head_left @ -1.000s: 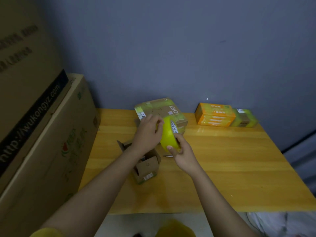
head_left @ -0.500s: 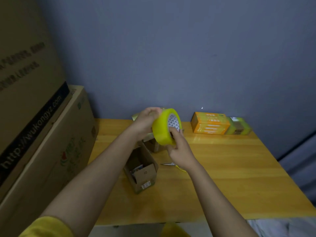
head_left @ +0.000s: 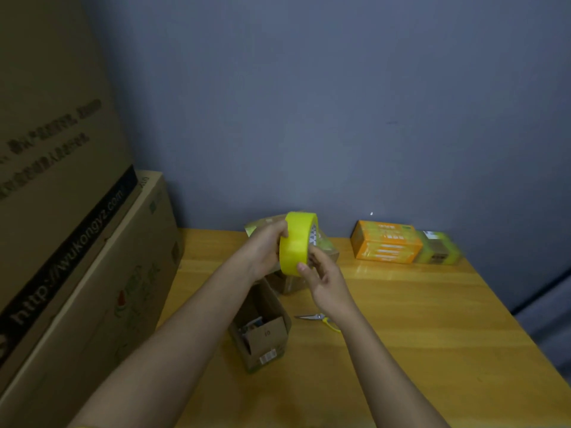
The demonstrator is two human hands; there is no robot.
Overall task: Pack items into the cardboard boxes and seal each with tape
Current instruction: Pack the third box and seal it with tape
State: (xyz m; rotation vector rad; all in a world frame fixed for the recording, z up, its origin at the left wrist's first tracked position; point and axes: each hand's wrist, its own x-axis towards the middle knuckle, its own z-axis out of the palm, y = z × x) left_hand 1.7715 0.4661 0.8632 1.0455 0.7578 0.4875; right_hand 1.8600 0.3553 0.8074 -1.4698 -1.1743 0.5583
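You hold the glossy yellow tape roll (head_left: 296, 244) upright above the open brown cardboard box (head_left: 262, 330): your left hand (head_left: 268, 248) grips its rim, your right hand (head_left: 324, 278) pinches its lower edge.

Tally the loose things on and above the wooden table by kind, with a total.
Tape rolls: 1, yellow tape roll, held in both hands above the table.
Small cardboard boxes: 2, open box; taped box behind the hands.
Flat packets: 2, orange packet; green-wrapped packet.
Scissors: 1, scissors.
Total: 6
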